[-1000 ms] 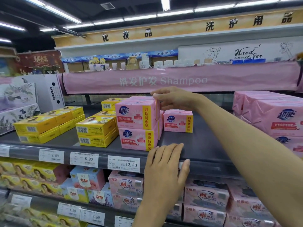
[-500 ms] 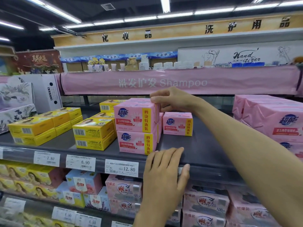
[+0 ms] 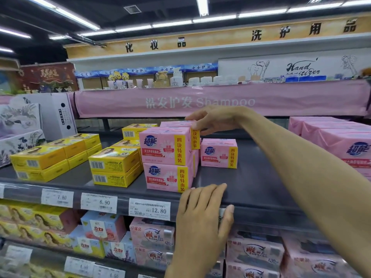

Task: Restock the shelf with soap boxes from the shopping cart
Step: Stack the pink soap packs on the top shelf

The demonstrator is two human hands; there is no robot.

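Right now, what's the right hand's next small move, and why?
Probably nudge the rear pink box left, flush behind the front stack, then release. The right hand pinches its top corner, and its end juts out beside that stack. The left hand rests on the shelf.

left hand (image 3: 200, 221) half hides a price tag (image 3: 221, 214).

I see two pink rectangular cardboard soap boxes (image 3: 166, 159) stacked upright at the near edge of the dark grey metal shelf (image 3: 251, 177). A third pink box (image 3: 177, 124) tops a stack touching behind them. A fourth pink box (image 3: 218, 153) stands alone, farther right.
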